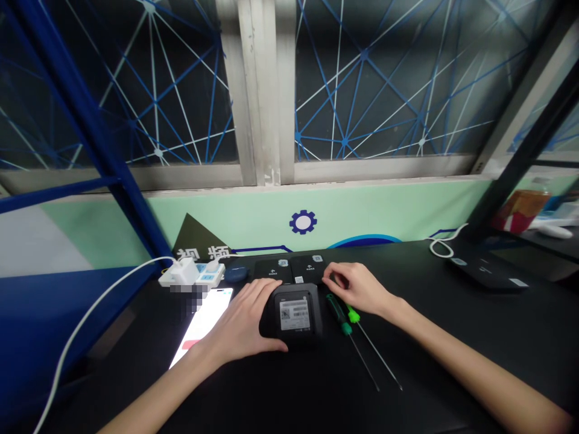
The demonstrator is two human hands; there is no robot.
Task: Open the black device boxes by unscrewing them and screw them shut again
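Observation:
My left hand [246, 319] grips the left side of a squarish black electronic device [315, 319], fingers over its far edge and thumb along its near edge. The device's white label with a QR code faces me. My right hand [357, 286] is closed, thumb and fingertips together beside a flat black box [311, 265]; whether anything small is between them I cannot tell. A second flat black box [271, 267] lies left of it, partly hidden. Below my right hand lie a dark green-handled screwdriver [338, 313] and a bright green-handled screwdriver [353, 314], shafts pointing toward me.
A lit phone [210, 316] lies left of my left hand. Behind it are a white power strip [167, 278] with plugs and a dark blue rounded case [236, 274]. Another flat black device [486, 274] and a white cable [441, 247] lie far right. Wall and windows border the black table [325, 398].

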